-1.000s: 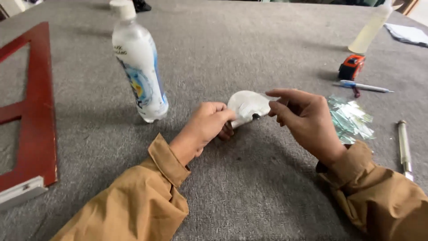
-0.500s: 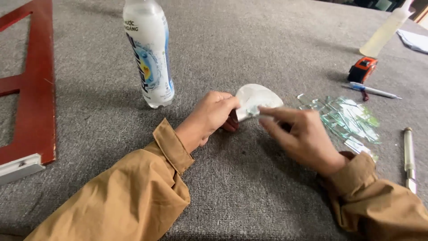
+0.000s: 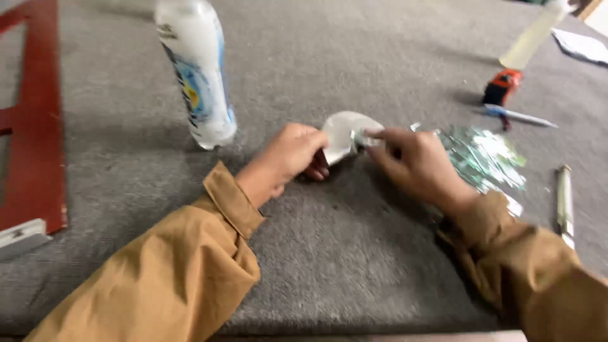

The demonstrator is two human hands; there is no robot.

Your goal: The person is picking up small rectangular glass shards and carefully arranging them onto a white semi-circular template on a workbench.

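Both my hands are low over a grey carpeted surface (image 3: 354,57). My left hand (image 3: 294,155) is closed on the left edge of a small white rounded piece (image 3: 345,130), which looks like a shard or thin sheet. My right hand (image 3: 415,161) pinches its right edge with thumb and forefinger, and something small and pale sits at those fingertips. The frame is blurred, so I cannot tell what the piece is made of. A pile of greenish glass fragments (image 3: 484,155) lies just right of my right hand.
A white plastic bottle (image 3: 196,69) with a blue label stands upright left of my hands. A red wooden frame (image 3: 35,126) lies at the far left. To the right are an orange and black tool (image 3: 503,85), a pen (image 3: 519,116), a slim metal tool (image 3: 563,199) and a pale bottle (image 3: 532,35).
Both hands have moved lower and closer to the carpet with the white piece. My right hand has turned from an open grasp to a pinch on its right edge. The view has shifted.
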